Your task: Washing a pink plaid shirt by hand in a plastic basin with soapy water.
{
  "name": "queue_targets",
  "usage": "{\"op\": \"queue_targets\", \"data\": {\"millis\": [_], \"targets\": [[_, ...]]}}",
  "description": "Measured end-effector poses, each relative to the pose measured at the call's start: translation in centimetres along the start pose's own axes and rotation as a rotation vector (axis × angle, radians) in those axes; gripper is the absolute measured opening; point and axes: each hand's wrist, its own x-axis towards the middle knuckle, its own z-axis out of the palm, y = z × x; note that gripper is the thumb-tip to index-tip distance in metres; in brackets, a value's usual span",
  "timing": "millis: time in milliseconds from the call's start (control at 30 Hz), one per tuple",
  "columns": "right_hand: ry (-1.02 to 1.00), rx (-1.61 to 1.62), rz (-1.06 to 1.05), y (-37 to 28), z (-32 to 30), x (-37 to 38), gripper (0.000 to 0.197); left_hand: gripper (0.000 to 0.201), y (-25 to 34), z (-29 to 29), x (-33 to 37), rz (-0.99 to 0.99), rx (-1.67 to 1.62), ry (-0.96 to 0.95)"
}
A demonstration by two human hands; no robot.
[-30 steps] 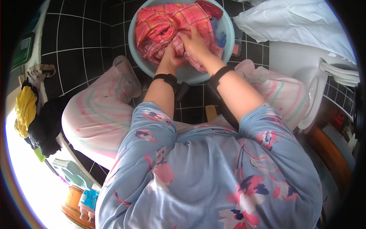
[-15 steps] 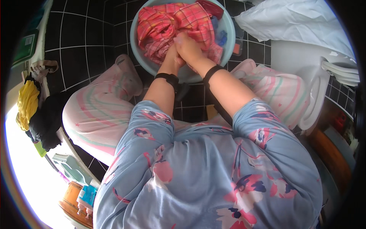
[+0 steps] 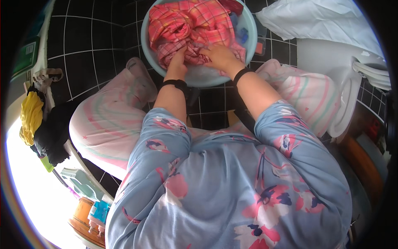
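Note:
A pale blue basin stands at the top of the view, with red-and-pink checked cloth heaped in it and whitish water at its near side. My left hand is over the near left part of the basin, its fingers closed on a bunched fold of the cloth. To the right, my right hand grips the same fold, with some of the fingertips buried in the fabric. A stretch of crumpled cloth spans the gap between both hands. Blue and dark red fabric shows at the basin's right side.
Dark tiles with pale grout lie around the basin. A white toilet with a white cloth above it is at right. Yellow cloth and black cloth hang at left, above pump bottles.
My hands were together over the cloth; now they are apart, the left slightly left, the right moved right and lower. A bunched fold and water show between and below them.

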Motion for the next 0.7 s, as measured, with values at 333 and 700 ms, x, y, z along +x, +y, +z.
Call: {"op": "queue_targets", "data": {"millis": [333,700], "targets": [[-0.604,0.076,0.399,-4.0,-0.8,6.7,0.035,0.021,-4.5,-6.5,9.1,0.066,0.592,0.309],[0.395,0.683,0.151,-6.9,-2.3,2.0,0.038,0.041,1.2,3.8,-2.0,0.029,-0.246,-0.220]]}}
